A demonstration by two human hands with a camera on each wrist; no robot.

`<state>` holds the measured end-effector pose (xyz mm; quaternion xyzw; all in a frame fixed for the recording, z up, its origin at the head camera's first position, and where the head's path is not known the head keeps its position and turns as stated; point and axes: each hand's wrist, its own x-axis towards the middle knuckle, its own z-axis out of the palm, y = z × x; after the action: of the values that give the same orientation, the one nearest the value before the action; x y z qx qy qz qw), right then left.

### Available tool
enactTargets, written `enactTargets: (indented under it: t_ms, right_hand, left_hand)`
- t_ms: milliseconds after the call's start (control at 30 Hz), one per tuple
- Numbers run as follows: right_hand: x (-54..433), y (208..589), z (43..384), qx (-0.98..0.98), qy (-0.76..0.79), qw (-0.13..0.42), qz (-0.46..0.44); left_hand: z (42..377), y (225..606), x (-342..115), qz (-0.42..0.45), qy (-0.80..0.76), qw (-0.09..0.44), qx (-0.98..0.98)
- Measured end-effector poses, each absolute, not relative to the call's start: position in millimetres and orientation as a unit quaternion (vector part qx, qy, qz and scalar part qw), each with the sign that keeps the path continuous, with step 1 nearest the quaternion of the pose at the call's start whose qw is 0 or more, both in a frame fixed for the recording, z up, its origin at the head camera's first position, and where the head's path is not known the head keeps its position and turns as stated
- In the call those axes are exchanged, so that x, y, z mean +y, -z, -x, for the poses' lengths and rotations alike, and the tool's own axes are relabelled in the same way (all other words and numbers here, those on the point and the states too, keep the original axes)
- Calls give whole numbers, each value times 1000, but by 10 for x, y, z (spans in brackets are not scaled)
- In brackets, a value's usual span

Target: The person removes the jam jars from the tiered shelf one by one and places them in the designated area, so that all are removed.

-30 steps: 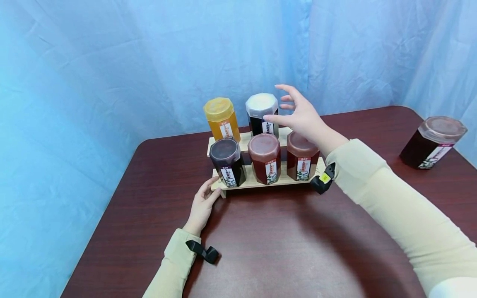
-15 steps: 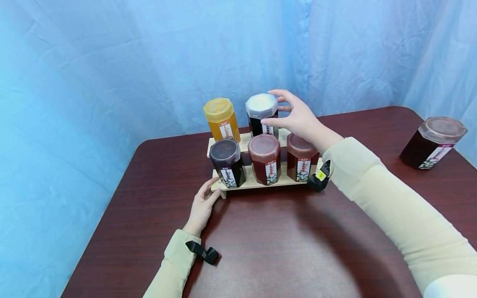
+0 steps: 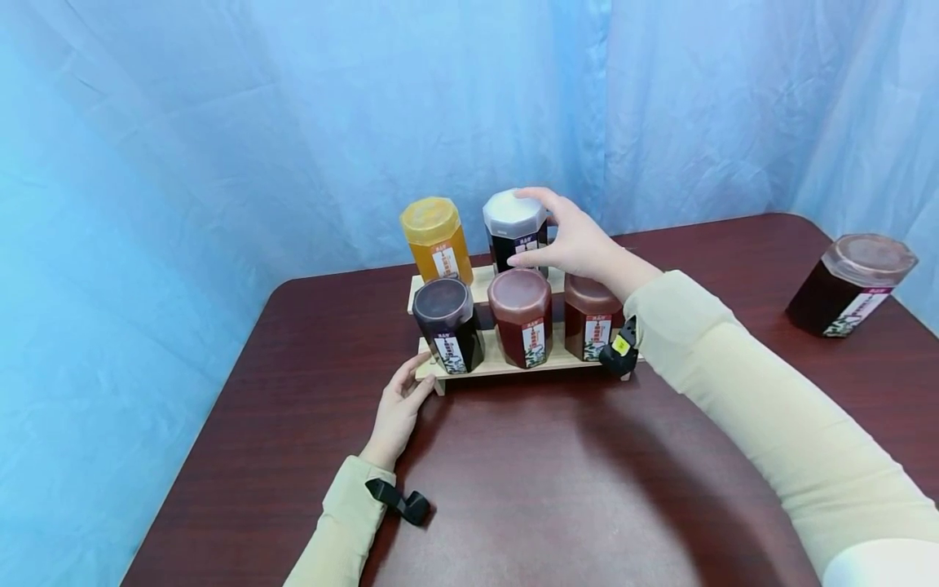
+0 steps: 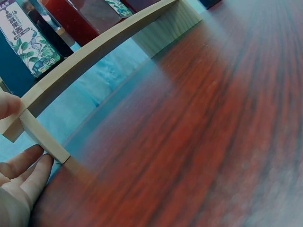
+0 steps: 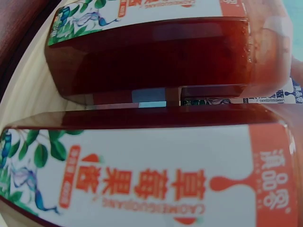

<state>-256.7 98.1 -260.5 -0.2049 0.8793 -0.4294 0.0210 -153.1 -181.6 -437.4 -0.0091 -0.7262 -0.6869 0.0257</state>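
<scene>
White-lidded jar [image 3: 506,236] stood on the upper tier of the rack [image 3: 493,355], right grip [image 3: 579,244] curled round it, left grip [image 3: 396,413] holding the rack's end, four other jars [image 3: 517,314] seemingly placed, one dark jar [image 3: 840,295] apart on the counter [image 3: 543,481].

Dark red-brown table [image 3: 513,481] — on it a wooden rack [image 3: 489,352] with five jars [image 3: 519,318]; farther right, one dark jar [image 3: 836,289].

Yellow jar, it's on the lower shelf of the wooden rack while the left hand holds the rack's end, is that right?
Not quite: the yellow jar is on the upper shelf of the wooden rack, as the head view shows. The left hand does hold the rack's end.
</scene>
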Motion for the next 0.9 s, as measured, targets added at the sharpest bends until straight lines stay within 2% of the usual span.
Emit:
enactTargets:
  t_ms: [433,900]
  right_hand:
    - [916,2638,2579,891,405,-9,205]
    - [878,2607,2591,895,400,-4,199]
  left_hand:
    - [1550,4376,-1838,13,684,29,-729]
    - [1554,4381,-1852,18,693,30,-720]
